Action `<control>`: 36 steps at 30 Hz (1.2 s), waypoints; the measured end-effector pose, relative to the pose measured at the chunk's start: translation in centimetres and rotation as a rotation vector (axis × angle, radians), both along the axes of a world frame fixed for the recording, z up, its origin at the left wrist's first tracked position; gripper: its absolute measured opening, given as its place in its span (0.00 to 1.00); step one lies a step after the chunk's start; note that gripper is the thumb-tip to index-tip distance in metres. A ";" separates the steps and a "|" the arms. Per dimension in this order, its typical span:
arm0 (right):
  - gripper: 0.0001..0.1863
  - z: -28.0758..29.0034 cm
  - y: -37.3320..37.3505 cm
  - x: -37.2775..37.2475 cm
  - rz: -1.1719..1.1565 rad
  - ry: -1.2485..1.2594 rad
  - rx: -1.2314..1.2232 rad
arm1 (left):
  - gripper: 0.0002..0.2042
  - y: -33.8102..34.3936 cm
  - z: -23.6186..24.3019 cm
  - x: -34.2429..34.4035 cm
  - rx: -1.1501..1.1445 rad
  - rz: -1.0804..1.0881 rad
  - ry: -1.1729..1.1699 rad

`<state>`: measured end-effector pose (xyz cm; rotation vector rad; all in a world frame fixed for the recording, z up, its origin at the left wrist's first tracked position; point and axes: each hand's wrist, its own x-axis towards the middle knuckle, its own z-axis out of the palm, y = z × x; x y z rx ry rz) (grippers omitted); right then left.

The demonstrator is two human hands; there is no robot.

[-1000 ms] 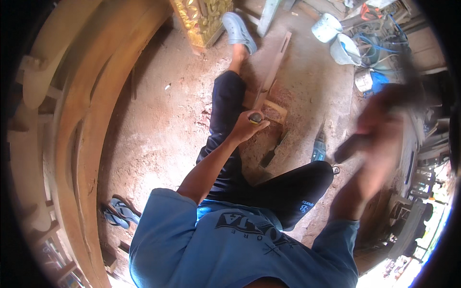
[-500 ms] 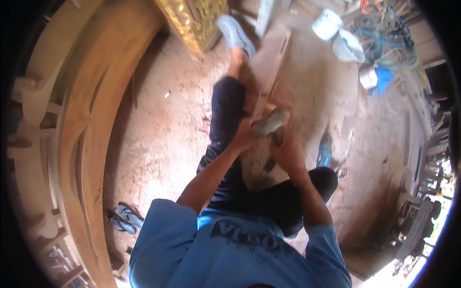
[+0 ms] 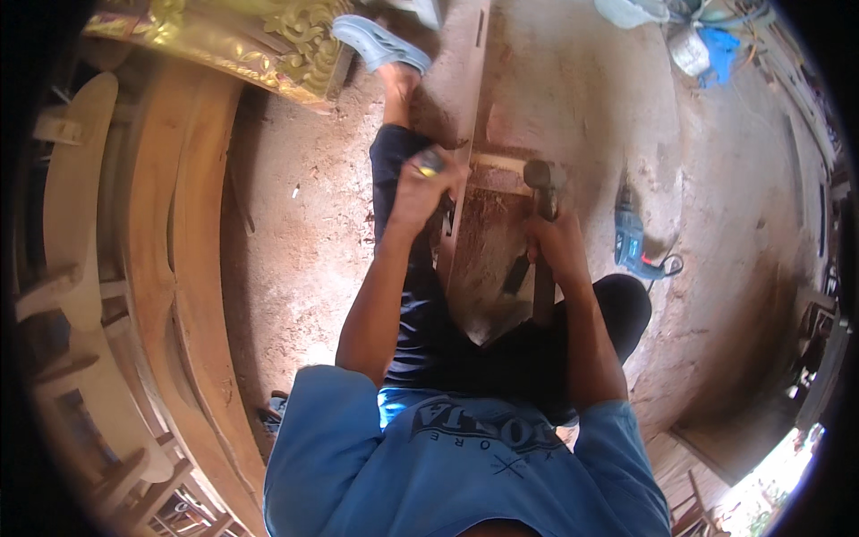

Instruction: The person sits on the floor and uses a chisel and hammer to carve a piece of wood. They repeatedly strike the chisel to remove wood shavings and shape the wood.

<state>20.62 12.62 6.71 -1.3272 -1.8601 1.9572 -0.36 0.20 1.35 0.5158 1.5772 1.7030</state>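
Observation:
My left hand (image 3: 414, 199) is closed round the black-and-yellow handle of what looks like a chisel (image 3: 431, 162); the blade is hidden. It is beside a long narrow wooden board (image 3: 469, 98) with slots cut through it, which runs between my legs. My right hand (image 3: 558, 243) grips a hammer (image 3: 540, 174) by its handle, with the head towards the far side and the handle end near my bent leg. Between the hands, a short pale wooden crosspiece (image 3: 501, 165) meets the board. Near the hammer handle lies a dark block-like thing (image 3: 516, 274) that I cannot make out.
A blue power drill (image 3: 630, 237) lies on the floor to the right. Long shaped timbers (image 3: 201, 224) line the left side. A gold carved panel (image 3: 295, 54) stands at the far left, by my shoe (image 3: 380, 43). A blue cloth or bag (image 3: 718, 55) lies at the far right.
My hands have moved apart; the hammer head, earlier close beside my left hand, is now to its right. The view has shifted, bringing the drill into fuller sight.

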 end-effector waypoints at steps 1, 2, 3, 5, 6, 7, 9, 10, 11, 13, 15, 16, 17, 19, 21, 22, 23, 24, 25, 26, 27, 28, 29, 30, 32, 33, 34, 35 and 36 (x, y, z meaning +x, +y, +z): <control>0.09 0.1 -0.2 -0.2 -0.003 -0.001 0.018 | 0.07 -0.2 0.8 -0.3 0.092 0.107 0.060; 0.09 0.2 -0.4 -0.6 0.023 0.043 0.023 | 0.07 -0.5 1.6 -0.6 0.099 0.145 0.088; 0.09 0.4 -0.6 -0.8 0.027 -0.019 0.009 | 0.08 -1.2 2.2 -0.3 -0.049 0.110 0.060; 0.09 0.7 -1.1 -1.3 0.047 0.005 0.020 | 0.08 -1.8 3.2 0.1 -0.017 0.084 0.078; 0.09 0.8 -1.2 -1.5 0.054 0.024 0.009 | 0.10 -2.0 3.5 0.4 -0.071 0.113 0.099; 0.09 0.9 -1.4 -1.6 0.052 0.051 0.006 | 0.10 -2.5 3.6 0.9 -0.027 0.122 0.114; 0.09 1.1 -1.8 -1.5 0.049 0.052 -0.018 | 0.10 -3.1 3.4 2.1 0.037 0.127 0.088; 0.08 1.1 -1.9 -1.4 0.044 0.039 -0.027 | 0.10 -3.4 3.3 2.6 0.093 0.122 0.068; 0.08 1.1 -2.0 -1.3 0.041 0.026 -0.039 | 0.10 -3.4 3.0 2.9 0.174 0.116 0.055; 0.07 1.1 -2.1 -1.0 0.043 0.007 -0.035 | 0.11 -3.4 2.6 3.4 0.104 0.096 0.095; 0.07 1.0 -2.1 -0.8 0.047 -0.001 -0.010 | 0.10 -3.3 2.3 3.4 0.086 0.080 0.046; 0.07 0.9 -2.1 -0.7 0.048 -0.011 0.008 | 0.10 -3.1 2.2 3.3 0.088 0.086 0.062; 0.07 0.8 -2.0 -0.7 0.047 -0.027 0.020 | 0.10 -3.2 2.1 3.3 0.111 0.098 0.064; 0.06 0.5 -1.9 -0.7 0.024 -0.017 -0.042 | 0.10 -3.4 1.9 3.1 0.115 0.121 0.081; 0.06 0.3 -1.8 -0.7 0.017 -0.002 -0.080 | 0.10 -4.0 1.7 3.1 0.074 0.085 0.072; 0.06 0.3 -1.8 -0.7 0.018 0.004 -0.081 | 0.10 -4.5 1.6 3.1 0.088 0.067 0.068; 0.06 0.3 -1.8 -0.7 0.016 0.022 -0.078 | 0.09 -4.9 1.5 2.9 0.083 0.095 0.078; 0.06 0.3 -1.8 -0.7 0.023 -0.012 -0.059 | 0.09 -5.5 1.3 2.9 0.099 0.111 0.086; 0.06 0.3 -1.7 -0.8 0.020 -0.036 -0.037 | 0.09 -5.9 1.2 2.6 0.115 0.113 0.091; 0.06 0.4 -1.7 -0.8 0.023 -0.057 -0.019 | 0.08 -6.3 1.0 2.5 0.123 0.130 0.065; 0.06 0.5 -1.7 -0.9 0.036 -0.072 -0.025 | 0.08 -6.7 0.9 2.4 0.126 0.144 0.035; 0.06 0.6 -1.7 -0.9 0.059 -0.081 -0.033 | 0.07 -6.8 0.7 2.4 0.121 0.185 -0.001; 0.06 0.6 -1.7 -1.0 0.071 -0.078 -0.016 | 0.07 -6.9 0.6 2.6 0.120 0.191 -0.028; 0.06 0.7 -1.7 -1.1 0.063 -0.088 -0.045 | 0.07 -6.7 0.3 2.7 0.116 0.135 0.028; 0.06 0.8 -1.8 -1.3 0.032 -0.091 -0.070 | 0.07 -6.1 -0.4 3.4 0.110 0.084 0.134; 0.06 0.8 -1.9 -1.4 0.034 -0.077 -0.072 | 0.07 -5.6 -0.8 3.9 0.077 0.022 0.173; 0.06 0.8 -1.9 -1.5 0.045 -0.065 -0.080 | 0.08 -5.2 -1.3 4.4 0.021 0.031 0.230; 0.06 0.8 -1.9 -1.6 0.058 -0.050 -0.093 | 0.09 -4.7 -1.8 4.8 -0.001 0.015 0.299; 0.06 0.8 -2.0 -1.7 0.063 -0.054 -0.078 | 0.10 -4.6 -2.3 5.4 -0.036 -0.012 0.358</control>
